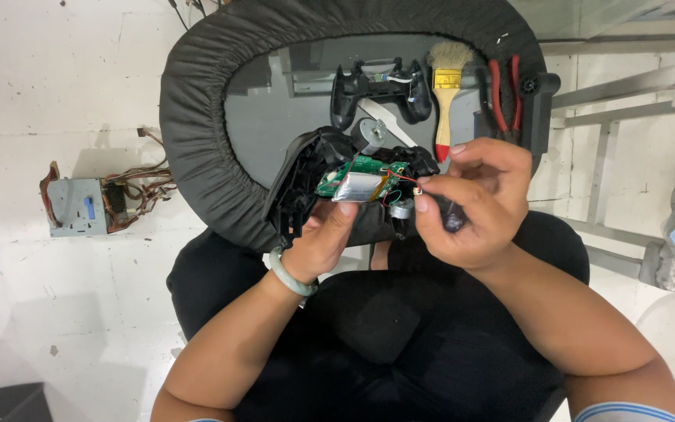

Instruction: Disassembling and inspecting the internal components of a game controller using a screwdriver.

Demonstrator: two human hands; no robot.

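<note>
- Tray (pixel 197 133): dark, padded rim, grey floor, one.
- Opened controller (pixel 330 184): near edge of tray, over the lap, between both hands; green board and silver battery (pixel 359 187) exposed.
- Left hand (pixel 323 238): under the controller, fingers curled, gripping its shell; pale bangle on wrist.
- Right hand (pixel 474 199): just right of the board, fingertips pinched on a red wire (pixel 405 178), dark tool in palm.
- Far edge: one spare shell (pixel 380 90), one brush (pixel 447 90), one red-handled pliers (pixel 505 94).
</note>
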